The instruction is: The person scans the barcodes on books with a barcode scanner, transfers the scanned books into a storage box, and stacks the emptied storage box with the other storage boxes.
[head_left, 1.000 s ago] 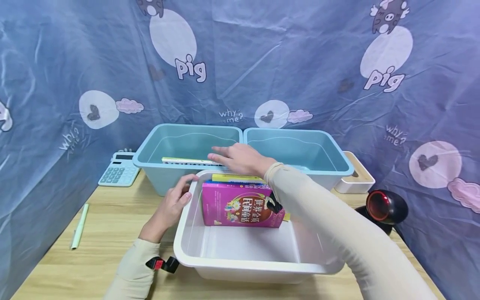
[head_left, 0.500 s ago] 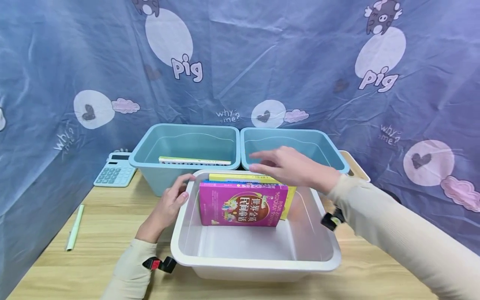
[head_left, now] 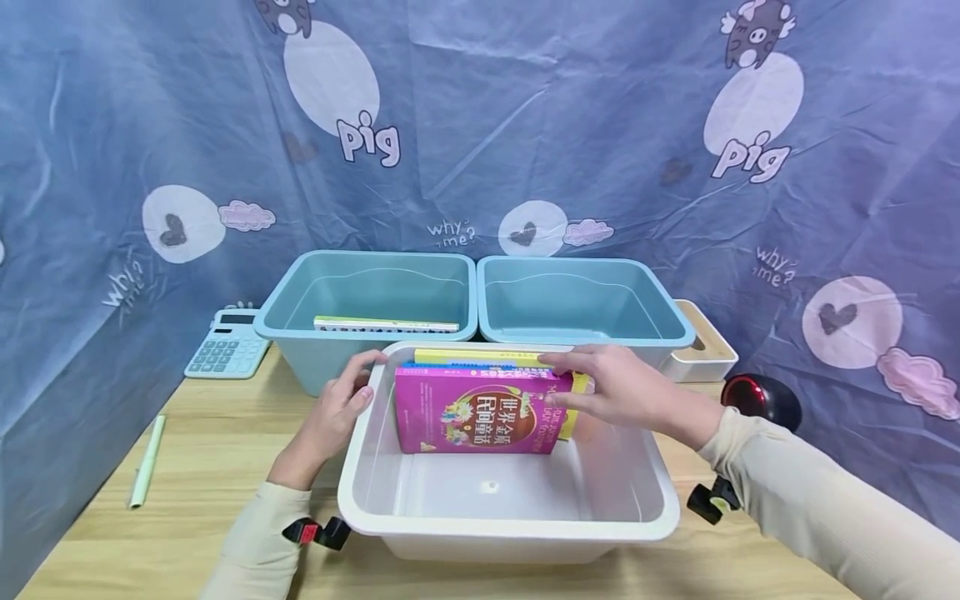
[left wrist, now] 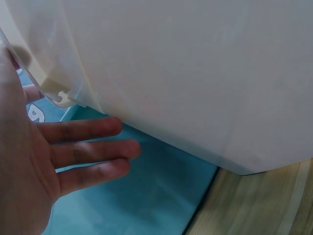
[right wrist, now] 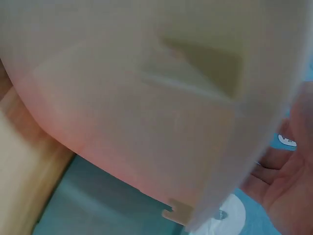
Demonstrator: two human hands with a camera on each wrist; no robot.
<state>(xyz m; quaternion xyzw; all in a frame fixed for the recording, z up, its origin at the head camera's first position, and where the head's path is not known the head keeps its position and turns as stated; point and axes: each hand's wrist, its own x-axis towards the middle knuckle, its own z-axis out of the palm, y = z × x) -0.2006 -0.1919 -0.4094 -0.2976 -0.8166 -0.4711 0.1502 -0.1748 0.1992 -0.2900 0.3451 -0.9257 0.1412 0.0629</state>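
My left hand (head_left: 335, 414) grips the left rim of the white plastic bin (head_left: 510, 530), its other fingers (left wrist: 93, 152) extended along the outside wall. Inside the bin, a purple paperback book (head_left: 465, 412) with Chinese lettering stands upright at the back. Behind it are a thin blue-edged book (head_left: 442, 365) and a yellow book (head_left: 472, 356). My right hand (head_left: 626, 383) reaches over the bin's right side to the right end of these books. Its fingers lie over their top edges, with the thumb before the purple cover. In the right wrist view the bin wall hides most of the fingertips.
Two teal bins stand behind: the left bin (head_left: 375, 335) holds a thin book (head_left: 386, 324), beside the right bin (head_left: 577, 302). A calculator (head_left: 228, 343) and green pen (head_left: 147, 462) lie left. At right are a white wood-topped box (head_left: 701, 346) and a dark round object (head_left: 762, 402).
My right hand has moved from above the left teal bin rightward, then down to the books' right end. My left hand stays on the rim.
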